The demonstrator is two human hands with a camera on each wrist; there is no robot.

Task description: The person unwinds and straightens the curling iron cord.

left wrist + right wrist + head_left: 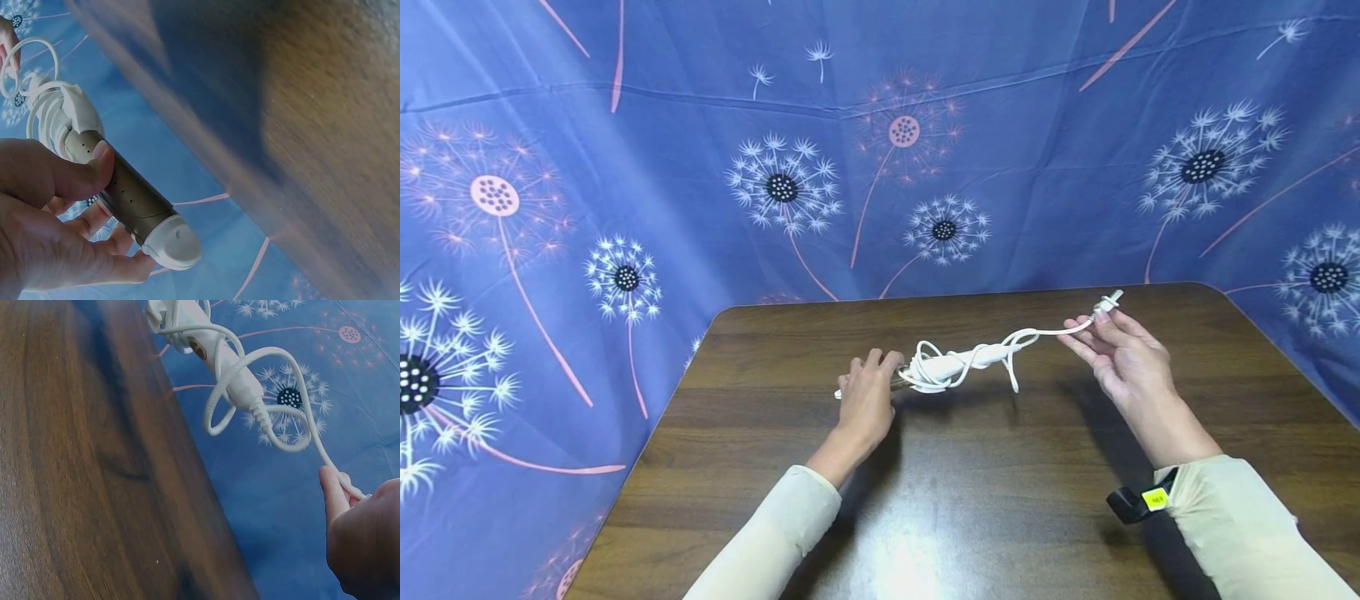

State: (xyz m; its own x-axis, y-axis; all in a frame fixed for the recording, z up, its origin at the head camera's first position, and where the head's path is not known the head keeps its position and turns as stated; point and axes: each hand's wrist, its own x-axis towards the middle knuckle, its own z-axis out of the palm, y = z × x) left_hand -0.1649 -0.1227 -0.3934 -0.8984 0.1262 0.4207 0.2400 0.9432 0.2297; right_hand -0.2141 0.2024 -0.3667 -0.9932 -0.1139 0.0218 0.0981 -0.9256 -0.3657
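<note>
A white-handled hair styling iron (951, 365) is held up over the table, its cord (1047, 332) wound loosely round the handle. My left hand (867, 396) grips the bronze barrel (134, 187), which has small holes along it and a white tip (174, 242), thumb on one side and fingers on the other. On the right, my right hand (1131, 367) pinches the white two-pin plug (1107, 302) at the cord's end. Between the plug and the handle the cord runs out fairly straight, with a few loops hanging by the handle's end, as the right wrist view shows.
The dark wooden table (970, 492) has rounded far corners. Behind it and along both sides hangs a blue cloth (1037, 225) printed with dandelions. A black wrist strap with a yellow label (1155, 499) sits at the right sleeve.
</note>
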